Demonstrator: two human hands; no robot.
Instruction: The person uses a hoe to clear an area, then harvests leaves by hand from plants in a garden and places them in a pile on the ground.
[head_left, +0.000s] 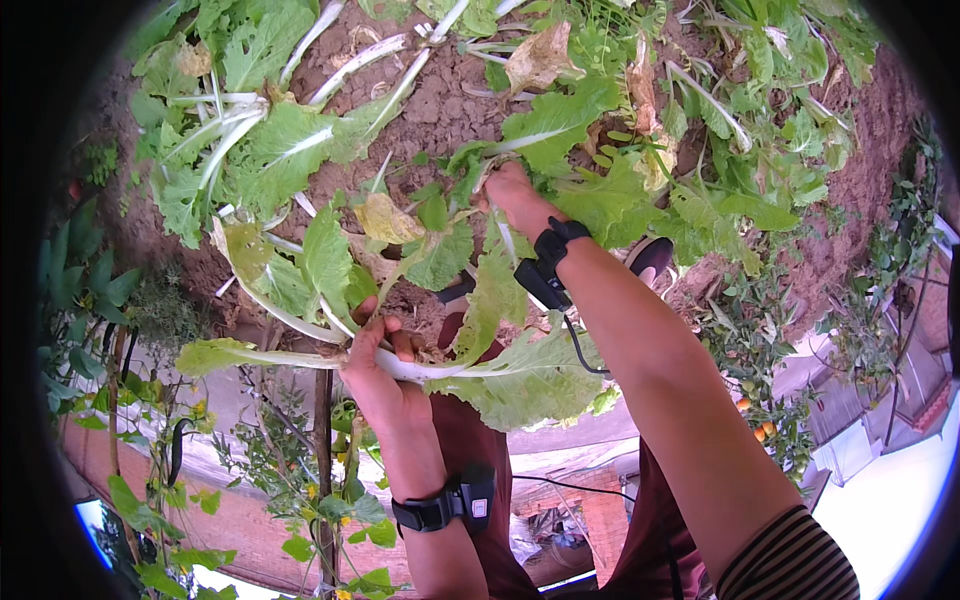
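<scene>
My left hand (386, 367) holds a bunch of leafy cabbage-like greens by their white stalks (420, 370). A broad green leaf (525, 382) with insect holes spreads to the right of that hand, and a paler leaf (217, 355) points left. My right hand (510, 191) reaches farther forward, low among the plants. Its fingers are closed around the base of a leafy stem (484, 174), partly hidden by the hand. A yellowed leaf (388, 219) lies between the two hands.
Pulled or fallen greens (247, 142) lie on clumpy brown soil (435, 112), with dry leaves (544, 60) among them. My shoe (651, 253) stands close to the right forearm. Staked vines (324, 450) are at the left, and tomato plants (750, 405) at the right.
</scene>
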